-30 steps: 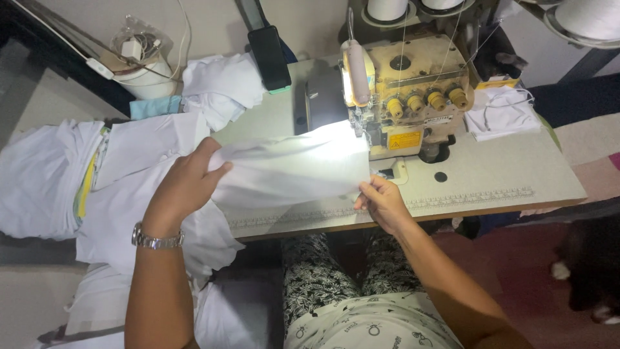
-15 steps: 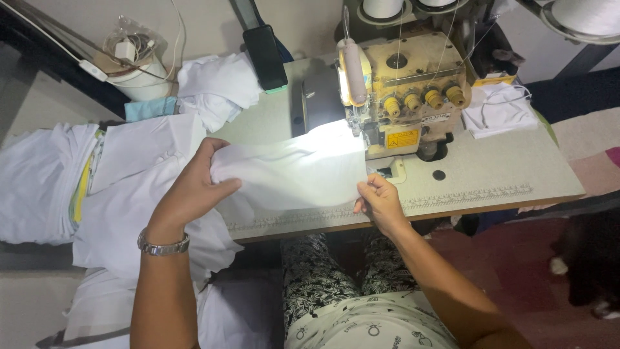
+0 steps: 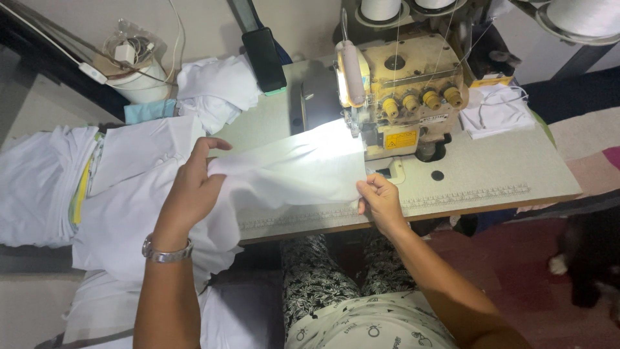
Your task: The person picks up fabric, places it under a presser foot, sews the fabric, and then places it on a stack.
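Leftmost: heap of white garments with a yellow strip along one fold, spilling off the bench edge. Above it, white tub with cables, then a blue cloth scrap just beside it. More bunched white fabric at the back, near a dark phone lying on the bench's far edge.

Left hand, metal wristwatch on the wrist, closed on the left end of the white cloth piece, fingers curled over the edge, thumb underneath, not visible. Cloth piece spread flat across the bench middle, brightly lit, far corner running up to the needle area of the sewing machine. Whether under the presser foot: cannot tell, glare too strong.

Right hand pinching the cloth piece's near right corner, fingers tight on the hem, resting at the bench front edge beside the printed ruler strip.

Machine yellowed, four tension knobs in a row, white lamp on its left side, thread cones above. Right of machine, small folded white cloth on the bench. Below bench, patterned trousers. Far right, dark animal on the reddish floor, only partly in view.
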